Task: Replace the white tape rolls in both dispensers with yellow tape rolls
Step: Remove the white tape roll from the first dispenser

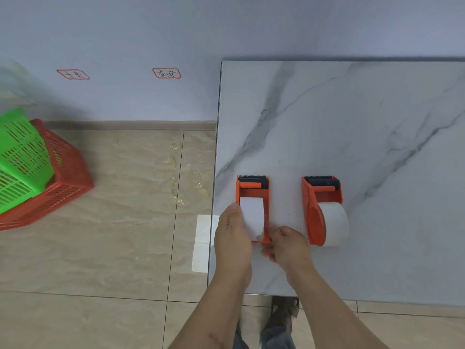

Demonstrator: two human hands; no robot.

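Observation:
Two orange tape dispensers stand side by side on the marble table near its left edge. The left dispenser carries a white tape roll. My left hand is wrapped around the left side of that roll and dispenser. My right hand grips the dispenser's near right corner with its fingertips. The right dispenser lies apart from both hands and holds its own white tape roll. No yellow tape rolls are in view.
On the tiled floor to the left, a green basket sits tilted inside a red basket. Scraps of yellowish tape litter the floor. A white sheet lies under the table's left edge. My foot shows below the table's front edge.

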